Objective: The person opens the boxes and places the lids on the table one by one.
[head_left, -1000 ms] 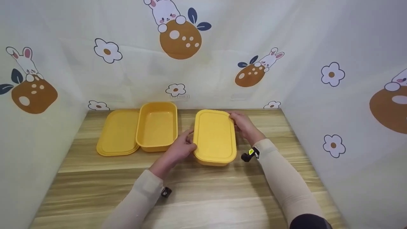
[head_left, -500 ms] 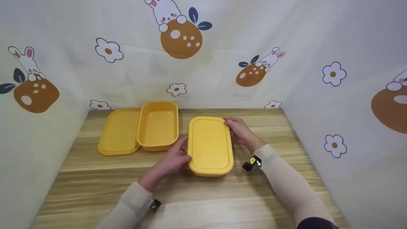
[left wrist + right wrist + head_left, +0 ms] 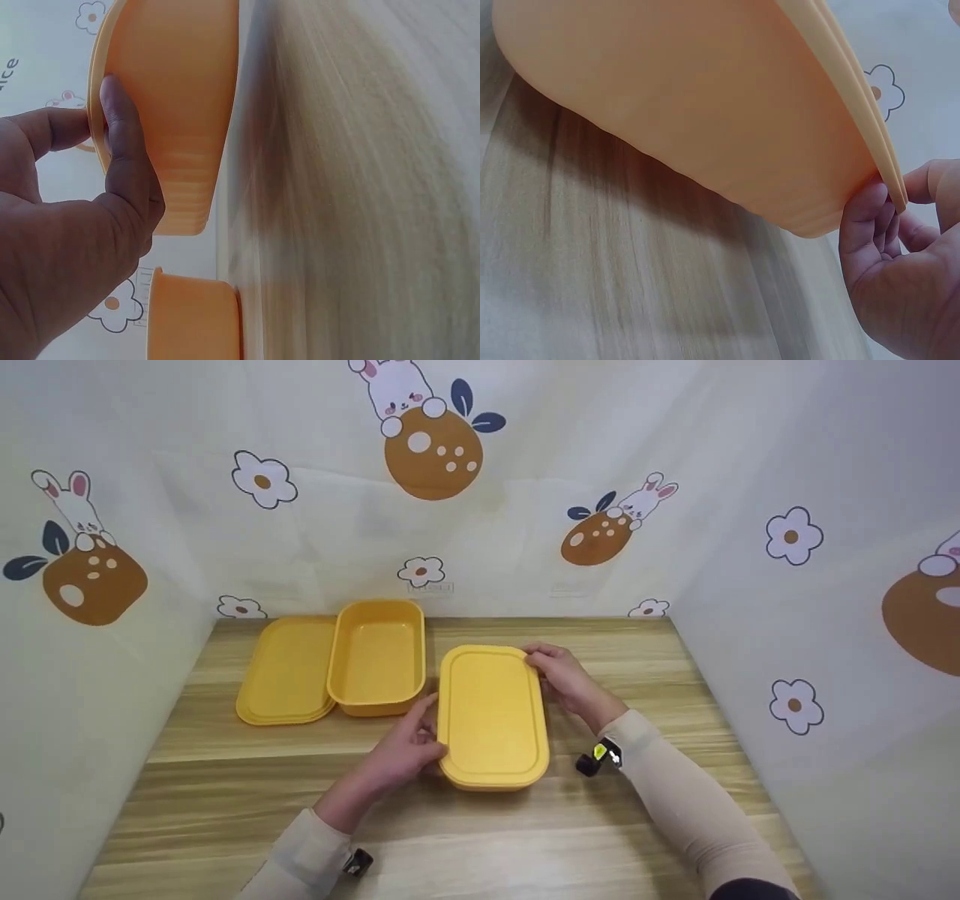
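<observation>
The lidded yellow box [image 3: 493, 716] is located slightly right of the middle of the desk [image 3: 450, 847], well apart from the left and right edges; its long sides point toward the far edge; contact between its underside and the desk cannot be told.

The left-hand grip [image 3: 401, 750] pinches the box rim on the left side, thumb on the lid edge and a finger against the wall below; the right-hand grip [image 3: 566, 679] holds the rim at the far right corner of the box, fingers above and below it.

The open yellow box [image 3: 377, 660] stands upright at the far edge of the desk, left of the middle; the flat yellow lid [image 3: 289, 671] lies beside it, near the far left corner; in the head view the box rim overlaps the lid's right margin.

A pale cloth [image 3: 510, 517] printed with rabbits, fruit and flowers rises behind the far edge; pale sleeves [image 3: 690, 795] cover both forearms.
</observation>
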{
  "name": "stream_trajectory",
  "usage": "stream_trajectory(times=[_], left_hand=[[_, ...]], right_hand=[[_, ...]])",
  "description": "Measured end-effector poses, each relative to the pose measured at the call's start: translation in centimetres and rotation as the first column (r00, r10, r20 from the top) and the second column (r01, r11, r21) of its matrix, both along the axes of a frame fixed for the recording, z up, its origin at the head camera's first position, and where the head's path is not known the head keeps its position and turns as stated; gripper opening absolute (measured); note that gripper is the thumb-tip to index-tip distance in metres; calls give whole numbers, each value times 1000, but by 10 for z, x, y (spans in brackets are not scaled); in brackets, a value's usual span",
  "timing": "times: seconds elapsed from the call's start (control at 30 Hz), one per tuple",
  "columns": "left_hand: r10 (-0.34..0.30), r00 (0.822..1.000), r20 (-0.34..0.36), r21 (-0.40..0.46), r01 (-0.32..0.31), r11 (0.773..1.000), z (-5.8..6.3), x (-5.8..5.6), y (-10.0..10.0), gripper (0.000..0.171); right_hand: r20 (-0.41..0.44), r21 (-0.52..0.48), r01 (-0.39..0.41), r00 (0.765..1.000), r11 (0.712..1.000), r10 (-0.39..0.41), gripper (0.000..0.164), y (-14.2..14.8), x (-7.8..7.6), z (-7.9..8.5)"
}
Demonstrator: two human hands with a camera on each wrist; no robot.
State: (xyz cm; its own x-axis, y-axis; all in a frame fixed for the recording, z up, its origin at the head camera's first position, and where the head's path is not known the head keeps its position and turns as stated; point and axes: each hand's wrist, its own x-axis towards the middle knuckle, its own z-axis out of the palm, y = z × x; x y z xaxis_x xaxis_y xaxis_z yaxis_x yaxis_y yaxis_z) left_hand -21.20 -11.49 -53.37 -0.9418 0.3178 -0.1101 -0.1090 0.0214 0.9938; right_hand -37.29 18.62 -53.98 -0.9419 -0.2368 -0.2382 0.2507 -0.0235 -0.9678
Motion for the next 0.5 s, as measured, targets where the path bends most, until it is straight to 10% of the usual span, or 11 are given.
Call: stream_trajectory(times=[0.5], left_hand=[[-35, 999, -2, -7, 35, 999, -13, -1, 1, 95]], right_hand=[[-28, 25, 6, 1000, 1000, -5, 33, 1, 3, -5]])
